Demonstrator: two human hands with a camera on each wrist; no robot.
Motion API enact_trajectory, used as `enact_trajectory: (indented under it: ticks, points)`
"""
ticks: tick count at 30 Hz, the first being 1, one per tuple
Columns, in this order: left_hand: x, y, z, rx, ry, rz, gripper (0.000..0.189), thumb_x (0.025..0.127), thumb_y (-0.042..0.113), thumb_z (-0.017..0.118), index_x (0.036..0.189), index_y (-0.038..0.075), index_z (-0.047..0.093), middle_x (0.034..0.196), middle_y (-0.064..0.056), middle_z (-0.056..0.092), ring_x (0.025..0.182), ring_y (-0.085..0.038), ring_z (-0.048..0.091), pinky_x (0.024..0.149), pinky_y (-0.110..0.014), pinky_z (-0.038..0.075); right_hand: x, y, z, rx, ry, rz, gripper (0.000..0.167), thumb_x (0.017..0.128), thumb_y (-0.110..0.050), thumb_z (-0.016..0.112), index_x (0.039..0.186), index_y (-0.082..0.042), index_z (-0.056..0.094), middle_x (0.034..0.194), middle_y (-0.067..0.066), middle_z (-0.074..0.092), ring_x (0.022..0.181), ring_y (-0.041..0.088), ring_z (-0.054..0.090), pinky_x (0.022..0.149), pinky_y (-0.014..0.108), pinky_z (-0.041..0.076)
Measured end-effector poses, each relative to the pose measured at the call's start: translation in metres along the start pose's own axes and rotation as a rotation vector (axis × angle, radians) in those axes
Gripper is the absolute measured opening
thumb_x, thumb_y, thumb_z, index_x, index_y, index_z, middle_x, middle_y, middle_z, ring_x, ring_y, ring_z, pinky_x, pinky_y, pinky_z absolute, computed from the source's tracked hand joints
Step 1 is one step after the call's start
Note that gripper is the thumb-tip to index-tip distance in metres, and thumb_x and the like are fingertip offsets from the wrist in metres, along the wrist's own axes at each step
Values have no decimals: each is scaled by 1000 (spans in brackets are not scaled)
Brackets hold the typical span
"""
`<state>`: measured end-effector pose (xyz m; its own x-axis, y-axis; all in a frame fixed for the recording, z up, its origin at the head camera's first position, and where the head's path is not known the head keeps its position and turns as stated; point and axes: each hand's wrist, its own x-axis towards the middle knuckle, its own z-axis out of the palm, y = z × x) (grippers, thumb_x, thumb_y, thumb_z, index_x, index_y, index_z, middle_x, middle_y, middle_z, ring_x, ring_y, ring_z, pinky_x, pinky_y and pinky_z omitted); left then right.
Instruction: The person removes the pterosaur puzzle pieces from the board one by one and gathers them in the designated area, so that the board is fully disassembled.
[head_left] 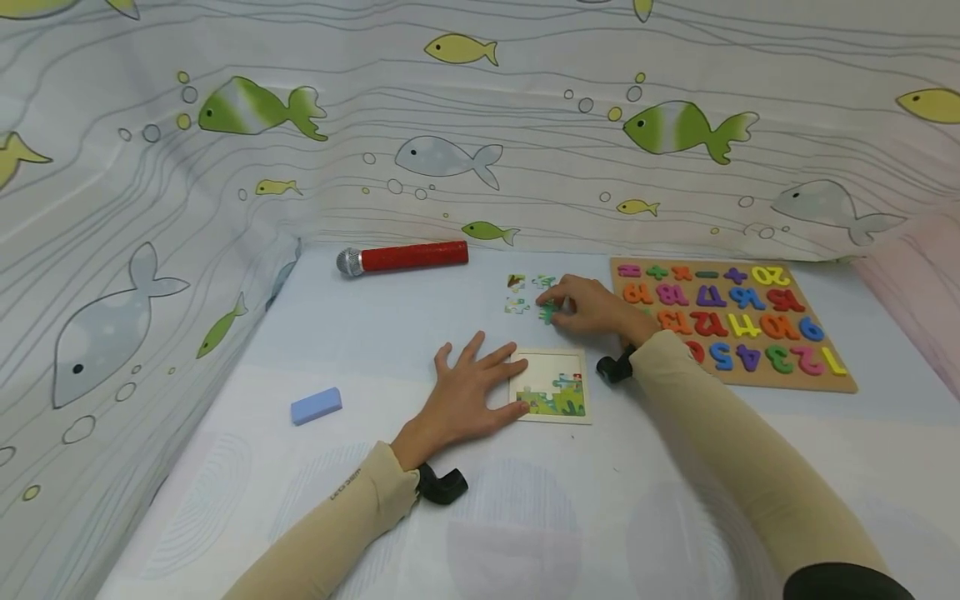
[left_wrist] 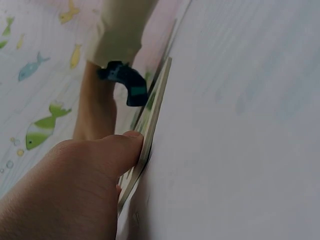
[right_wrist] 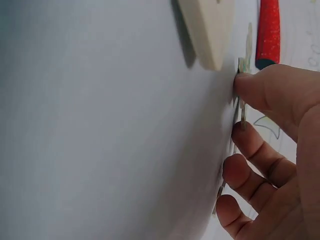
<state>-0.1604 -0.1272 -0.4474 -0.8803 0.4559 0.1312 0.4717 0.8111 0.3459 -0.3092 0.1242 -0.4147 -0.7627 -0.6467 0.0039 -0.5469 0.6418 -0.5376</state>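
A small square jigsaw tray (head_left: 542, 367) lies flat with several green pieces (head_left: 558, 402) joined along its bottom and right side. My left hand (head_left: 468, 392) rests over the tray's left edge, fingers spread; in the left wrist view its thumb (left_wrist: 125, 152) presses on the rim. Beyond the tray, my right hand (head_left: 592, 307) pinches a jigsaw piece (right_wrist: 243, 114) between thumb and index finger, close to the tabletop. Loose jigsaw pieces (head_left: 516, 306) lie just left of that hand, and its fingers partly hide others.
A wooden number board (head_left: 780, 381) with colourful digits lies to the right, partly under the right forearm. At the back stands out a red toy microphone (head_left: 416, 256). A blue block (head_left: 316, 406) lies on the left. A fish-patterned cloth (head_left: 360, 108) hangs behind the table.
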Motion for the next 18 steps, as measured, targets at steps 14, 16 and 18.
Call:
enact_trajectory:
  ticks: [14,16,18]
  points:
    - [-1,0,1,-2,13,12,64,91,64,58,147,33,56,160,8,44,156,-39,24,112,-75,8,9,5,1,24,-30,29,39,95,-9,67,134,-12,68,104,13,59,84,23,46,74,33,39]
    - [-1,0,1,0,15,12,64,91,64,58,147,34,56,160,8,44,156,-39,24,112,-75,8,9,5,2,26,-29,34,39,95,-9,67,134,-12,68,104,13,58,84,22,45,73,33,38]
    - [0,0,1,5,16,13,64,91,64,58,147,34,55,160,8,44,156,-39,24,112,-75,9,8,5,2,24,-27,35,40,95,-10,67,135,-12,67,104,13,58,84,22,45,73,33,38]
